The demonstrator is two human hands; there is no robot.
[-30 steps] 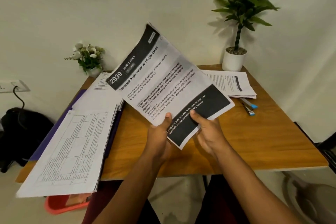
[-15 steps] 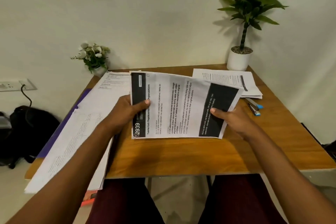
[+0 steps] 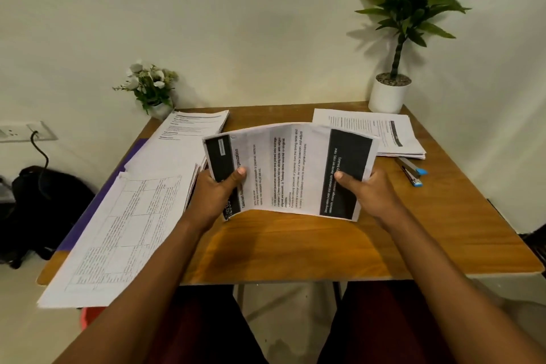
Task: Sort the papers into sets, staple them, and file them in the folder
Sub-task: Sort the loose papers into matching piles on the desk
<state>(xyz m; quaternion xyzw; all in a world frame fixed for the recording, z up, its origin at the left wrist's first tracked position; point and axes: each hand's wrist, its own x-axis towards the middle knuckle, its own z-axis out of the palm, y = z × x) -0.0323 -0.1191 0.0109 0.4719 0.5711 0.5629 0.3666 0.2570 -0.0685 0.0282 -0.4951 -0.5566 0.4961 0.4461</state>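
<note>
Both hands hold a printed sheet sideways above the middle of the table.

The left hand [image 3: 217,195] pinches the sheet [image 3: 291,168] at its left end, the right hand [image 3: 365,193] at its right end, thumbs on top; the paper bows upward. Bare table [image 3: 295,248] lies below it. Paper stacks [image 3: 124,216] overhang the left edge; another pile [image 3: 369,131] and a stapler [image 3: 412,171] sit far right.

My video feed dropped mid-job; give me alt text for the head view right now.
Both hands, left hand and right hand, hold a printed paper set sideways above a wooden table. More paper stacks lie left and far right, with a blue stapler at right.
</note>
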